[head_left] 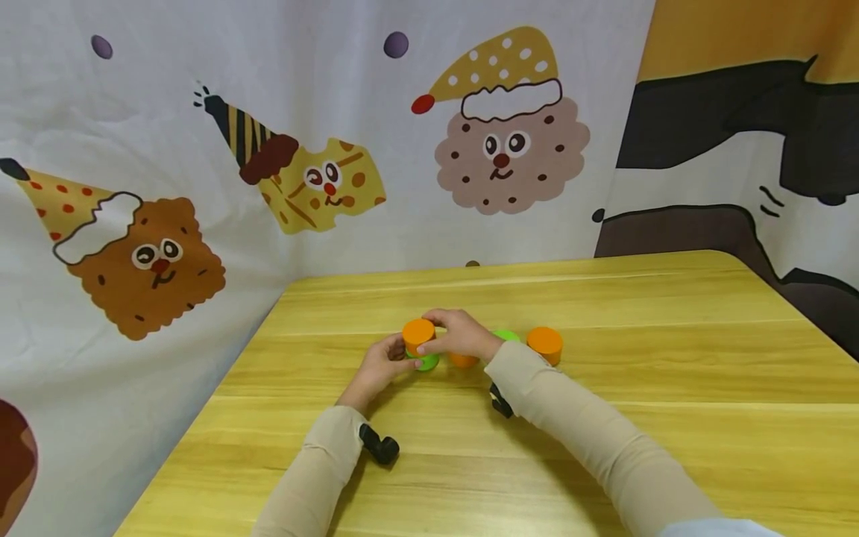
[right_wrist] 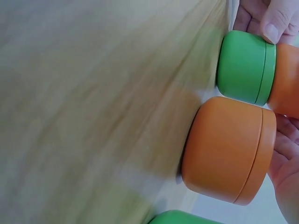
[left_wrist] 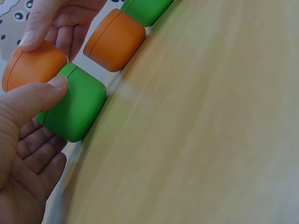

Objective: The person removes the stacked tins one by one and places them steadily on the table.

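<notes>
While both hands meet in the middle of the table (head_left: 671, 350), the right hand (head_left: 461, 333) comes over the top of an orange tub (head_left: 419, 335) and pinches it with curled fingers and thumb. That orange tub sits on top of a green tub (head_left: 426, 362), so the two make a little stack. The left hand (head_left: 379, 368) is on the near left side of the stack. Its thumb (left_wrist: 35, 95) presses on the green tub right where the two tubs meet, and its other fingers lie loose and only a bit bent under it.

Just beside the stack, under the right hand, a second orange tub (left_wrist: 114, 39) stands on the table, touching or almost touching the green one. Behind the right wrist another green tub (head_left: 506, 335) peeks out. A bit further right stands a third orange tub (head_left: 545, 344), apart from the hands.

Both arms wear beige sleeves (head_left: 590, 429). Behind the table hangs a white cloth (head_left: 201, 112) with funny cookie faces in party hats.
</notes>
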Tool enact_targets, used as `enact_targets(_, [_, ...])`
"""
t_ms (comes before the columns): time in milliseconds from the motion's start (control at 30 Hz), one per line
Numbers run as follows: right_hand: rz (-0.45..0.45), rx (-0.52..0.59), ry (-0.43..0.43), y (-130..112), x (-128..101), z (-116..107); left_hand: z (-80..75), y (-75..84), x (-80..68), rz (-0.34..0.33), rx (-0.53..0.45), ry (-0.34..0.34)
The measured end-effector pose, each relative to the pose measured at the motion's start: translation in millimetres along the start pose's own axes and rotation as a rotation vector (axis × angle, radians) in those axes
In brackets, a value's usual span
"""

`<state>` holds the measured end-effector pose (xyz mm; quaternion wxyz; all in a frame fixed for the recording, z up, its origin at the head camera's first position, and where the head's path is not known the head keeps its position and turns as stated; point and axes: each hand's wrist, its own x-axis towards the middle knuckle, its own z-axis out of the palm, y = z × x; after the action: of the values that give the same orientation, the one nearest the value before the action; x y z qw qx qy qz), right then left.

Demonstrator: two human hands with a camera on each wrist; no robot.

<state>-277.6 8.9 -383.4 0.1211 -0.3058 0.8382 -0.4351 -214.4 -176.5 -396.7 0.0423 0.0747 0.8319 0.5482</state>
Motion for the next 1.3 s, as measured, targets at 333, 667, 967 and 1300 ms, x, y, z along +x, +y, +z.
enact_targets(333, [0.018, 0.013, -0.002, -1, -1, 1, -0.5, -2.4, 1.0, -0.004, -0.002, -0.008])
enact_targets(667, [0.010, 0.034, 0.008, 2, 0, 2, 0.9, -27.6, 15.0, -0.011, -0.012, 0.017])
enact_targets(967, [-0.010, 0.006, 0.047, 0, -2, -3, 0.6, -32.0, 18.2, -0.011, 0.003, 0.018])
enact_targets(1300, [-0.058, -0.001, 0.073, 2, -10, -11, -0.3, -33.5, 17.8, 0.011, -0.012, -0.004])
